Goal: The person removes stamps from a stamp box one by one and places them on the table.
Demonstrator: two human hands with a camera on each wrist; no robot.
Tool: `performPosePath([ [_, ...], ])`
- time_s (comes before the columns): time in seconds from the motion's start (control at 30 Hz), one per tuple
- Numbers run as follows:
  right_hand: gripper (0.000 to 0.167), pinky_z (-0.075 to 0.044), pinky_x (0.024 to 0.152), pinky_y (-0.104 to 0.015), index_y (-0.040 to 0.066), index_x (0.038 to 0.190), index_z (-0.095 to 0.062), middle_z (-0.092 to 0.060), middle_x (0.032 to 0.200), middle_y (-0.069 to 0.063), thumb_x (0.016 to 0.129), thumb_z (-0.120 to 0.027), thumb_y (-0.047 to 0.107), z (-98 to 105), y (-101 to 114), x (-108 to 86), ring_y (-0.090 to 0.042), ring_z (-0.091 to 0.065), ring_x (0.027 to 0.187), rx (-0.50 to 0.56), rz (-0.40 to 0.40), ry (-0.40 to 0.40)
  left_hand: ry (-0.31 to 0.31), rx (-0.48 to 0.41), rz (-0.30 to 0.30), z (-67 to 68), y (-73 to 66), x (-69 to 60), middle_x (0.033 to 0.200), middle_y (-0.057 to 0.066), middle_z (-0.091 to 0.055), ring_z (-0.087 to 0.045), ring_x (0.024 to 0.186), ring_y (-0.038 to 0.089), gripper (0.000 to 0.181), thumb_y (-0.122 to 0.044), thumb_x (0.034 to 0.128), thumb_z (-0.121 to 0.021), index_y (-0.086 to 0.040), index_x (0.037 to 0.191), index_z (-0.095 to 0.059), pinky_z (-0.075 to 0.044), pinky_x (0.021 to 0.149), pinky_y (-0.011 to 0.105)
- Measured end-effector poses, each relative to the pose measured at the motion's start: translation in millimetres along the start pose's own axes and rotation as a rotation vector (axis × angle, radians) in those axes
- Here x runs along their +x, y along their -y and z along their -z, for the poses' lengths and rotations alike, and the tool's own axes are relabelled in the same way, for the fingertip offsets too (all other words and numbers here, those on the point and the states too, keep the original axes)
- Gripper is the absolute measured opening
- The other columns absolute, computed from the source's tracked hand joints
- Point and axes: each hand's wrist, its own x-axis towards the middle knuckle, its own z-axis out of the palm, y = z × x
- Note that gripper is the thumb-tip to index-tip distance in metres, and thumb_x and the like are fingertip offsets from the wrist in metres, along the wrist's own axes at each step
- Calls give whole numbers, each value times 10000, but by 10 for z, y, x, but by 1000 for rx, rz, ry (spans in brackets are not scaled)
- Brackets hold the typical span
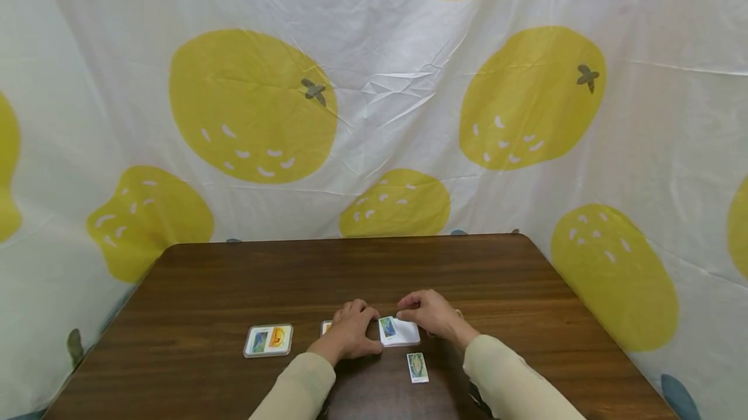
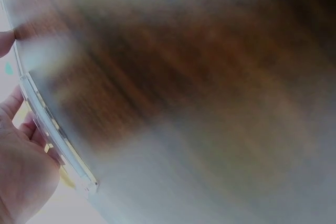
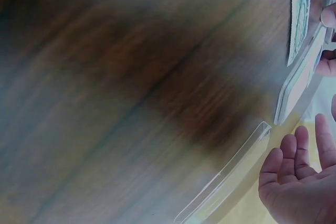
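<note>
A slim case with a white backing (image 1: 403,335) lies between the hands. A blue-green stamp (image 1: 387,327) rests on its left part, slightly tilted. My left hand (image 1: 350,332) holds the case's left end between thumb and index finger, and partly hides a second clear case (image 1: 325,327), seen edge-on under the fingers in the left wrist view. My right hand (image 1: 432,314) hovers at the far right edge of the white-backed case, its fingers relaxed; nothing shows between them. Just in front of the case lies a loose green stamp (image 1: 417,367).
On the left of the brown wooden table (image 1: 263,290) is a clear case (image 1: 268,341) with a blue-green and an orange stamp. A clear plastic piece (image 3: 226,182) lies by the right hand in the right wrist view. Behind hangs a lemon-print cloth (image 1: 397,128).
</note>
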Motion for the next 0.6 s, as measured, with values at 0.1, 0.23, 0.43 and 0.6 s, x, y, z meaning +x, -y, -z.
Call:
performPosePath([
  [0.1, 219, -485, 619, -331, 72, 1055, -728, -677, 966, -18, 886, -744, 209, -11, 20, 32, -159, -581, 788, -22, 24, -3, -1, -2, -5, 32, -16, -12, 1188, 76, -482, -423, 1214, 330, 512, -351, 751, -779, -113, 1174, -618, -305, 1050, 530],
  [0.23, 203, -500, 738, -357, 79, 1033, -736, -691, 975, -11, 876, -753, 207, -35, 26, 64, -150, -595, 847, -51, 40, -10, 9, 3, 2, 49, -35, -25, 1192, 67, -485, -425, 1219, 321, 512, -353, 752, -786, -121, 1176, -620, -306, 1052, 524],
  [0.43, 189, -503, 775, -385, 92, 1014, -741, -693, 985, -12, 869, -757, 213, -64, 29, 110, -163, -601, 872, -85, 27, -16, 21, -5, 17, 51, -39, -23, 1213, 73, -482, -417, 1232, 324, 513, -358, 760, -787, -127, 1184, -617, -293, 1064, 532],
  [0.6, 159, -494, 768, -380, 100, 982, -744, -694, 964, -8, 862, -761, 203, -98, 31, 128, -165, -595, 855, -86, 19, -20, 15, -5, 11, 51, -38, -20, 1206, 72, -483, -419, 1225, 324, 510, -348, 754, -785, -125, 1181, -620, -294, 1061, 533],
])
